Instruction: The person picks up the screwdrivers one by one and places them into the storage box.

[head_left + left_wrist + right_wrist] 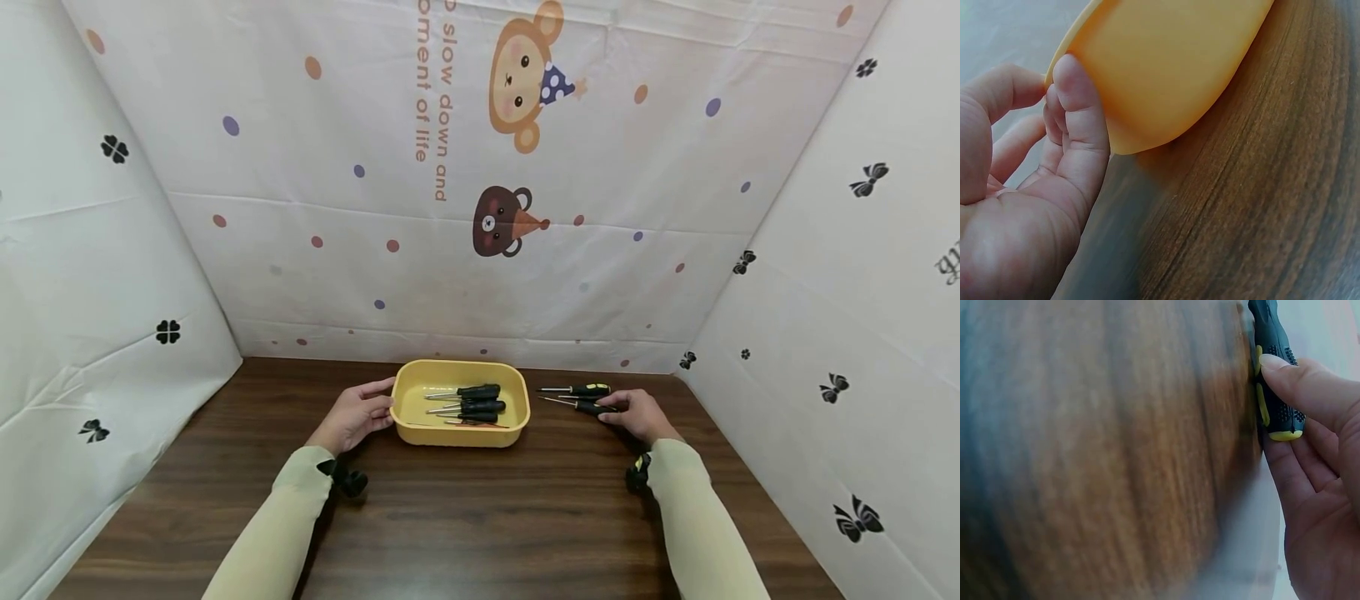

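Note:
A yellow plastic tray (517, 437) holds several black-handled screwdrivers (480, 406), lying side by side with their shafts to the left. My left hand (360, 415) is at the tray's left end, thumb and fingertips pinching its rim. The left wrist view shows the smooth outer wall (1166, 75) against those fingers. To the right of the tray, my right hand (636, 413) pinches the handle of a black-and-yellow screwdriver (1279, 394), its thumb along the grip. Just behind lies another screwdriver (588, 389) with a black and yellow handle. The hand hides part of the handles there.
A dark wood-grain table (480, 517) lies under everything. White printed cloth (450, 283) hangs close behind the tray and closes off both sides. A black wrist camera (352, 482) sits at the left cuff, and a similar one (637, 473) at the right.

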{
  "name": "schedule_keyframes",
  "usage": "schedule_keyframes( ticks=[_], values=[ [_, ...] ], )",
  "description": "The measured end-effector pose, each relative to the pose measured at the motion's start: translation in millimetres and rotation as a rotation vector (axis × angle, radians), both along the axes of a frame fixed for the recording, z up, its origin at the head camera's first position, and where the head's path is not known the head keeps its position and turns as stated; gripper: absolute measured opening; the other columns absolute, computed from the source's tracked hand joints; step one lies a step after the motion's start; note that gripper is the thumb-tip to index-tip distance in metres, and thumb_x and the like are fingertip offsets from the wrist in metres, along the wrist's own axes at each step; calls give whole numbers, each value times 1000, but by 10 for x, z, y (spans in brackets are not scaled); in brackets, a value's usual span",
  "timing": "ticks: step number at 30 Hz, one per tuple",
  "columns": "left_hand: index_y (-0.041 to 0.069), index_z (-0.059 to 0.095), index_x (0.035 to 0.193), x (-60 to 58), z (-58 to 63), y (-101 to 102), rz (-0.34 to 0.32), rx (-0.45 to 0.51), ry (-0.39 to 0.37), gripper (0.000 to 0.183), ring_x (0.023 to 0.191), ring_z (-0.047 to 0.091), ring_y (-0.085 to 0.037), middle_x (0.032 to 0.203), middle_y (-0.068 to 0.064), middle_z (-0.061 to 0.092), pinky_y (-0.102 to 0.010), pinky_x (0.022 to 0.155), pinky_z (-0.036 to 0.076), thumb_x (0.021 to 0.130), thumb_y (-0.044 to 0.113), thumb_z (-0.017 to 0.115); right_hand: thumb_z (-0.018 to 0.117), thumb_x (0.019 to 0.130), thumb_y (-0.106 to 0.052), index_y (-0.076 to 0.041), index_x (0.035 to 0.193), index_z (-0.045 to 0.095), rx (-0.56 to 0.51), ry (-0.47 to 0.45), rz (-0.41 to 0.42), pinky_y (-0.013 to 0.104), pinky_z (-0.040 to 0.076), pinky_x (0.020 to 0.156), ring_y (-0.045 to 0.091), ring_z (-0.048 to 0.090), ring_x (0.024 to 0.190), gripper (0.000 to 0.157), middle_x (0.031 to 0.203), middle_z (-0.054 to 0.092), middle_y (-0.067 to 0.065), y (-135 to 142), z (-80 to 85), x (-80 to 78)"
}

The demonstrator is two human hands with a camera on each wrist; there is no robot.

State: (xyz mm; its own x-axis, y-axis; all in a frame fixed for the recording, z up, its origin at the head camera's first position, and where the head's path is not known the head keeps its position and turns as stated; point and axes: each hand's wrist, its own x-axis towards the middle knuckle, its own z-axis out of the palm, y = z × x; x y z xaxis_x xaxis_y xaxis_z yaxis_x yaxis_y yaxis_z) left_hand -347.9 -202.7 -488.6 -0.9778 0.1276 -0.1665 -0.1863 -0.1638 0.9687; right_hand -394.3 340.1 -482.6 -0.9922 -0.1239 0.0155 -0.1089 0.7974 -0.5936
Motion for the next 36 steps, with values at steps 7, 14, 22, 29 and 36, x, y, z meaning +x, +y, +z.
schedule_keyframes(
  ticks=[7,14,22,29,36],
  values=[
    [7,47,154,-5,-5,8,25,-6,-7,57,68,65,-12,110,-18,73,-25,67,60,99,1,61,82,88,-23,-14,113,79,8,18,5,58,50,102,41,62,120,27,130,68,19,-9,-32,15],
    [6,45,154,-8,-9,18,14,-9,-3,57,69,65,-11,106,-13,75,-24,67,60,99,0,61,81,89,-22,-13,113,78,21,71,17,60,49,103,42,62,122,26,131,68,21,-2,-66,49],
    [6,45,154,4,9,10,20,-12,5,56,68,65,-10,104,-13,75,-23,66,59,100,1,60,80,90,-20,-13,113,79,-16,81,15,56,50,101,38,63,120,24,129,69,19,-34,-39,79],
    [5,45,154,14,18,13,19,1,0,56,67,64,-11,104,-13,75,-23,66,59,100,0,60,80,90,-21,-14,114,79,-40,100,0,51,53,97,33,65,113,25,125,71,16,-65,1,133],
    [6,45,154,15,14,9,20,-4,-8,56,67,64,-11,102,-12,75,-23,66,59,100,1,60,80,90,-21,-15,115,78,-95,129,0,33,55,80,24,66,102,26,121,73,12,-130,137,218]
  ],
)
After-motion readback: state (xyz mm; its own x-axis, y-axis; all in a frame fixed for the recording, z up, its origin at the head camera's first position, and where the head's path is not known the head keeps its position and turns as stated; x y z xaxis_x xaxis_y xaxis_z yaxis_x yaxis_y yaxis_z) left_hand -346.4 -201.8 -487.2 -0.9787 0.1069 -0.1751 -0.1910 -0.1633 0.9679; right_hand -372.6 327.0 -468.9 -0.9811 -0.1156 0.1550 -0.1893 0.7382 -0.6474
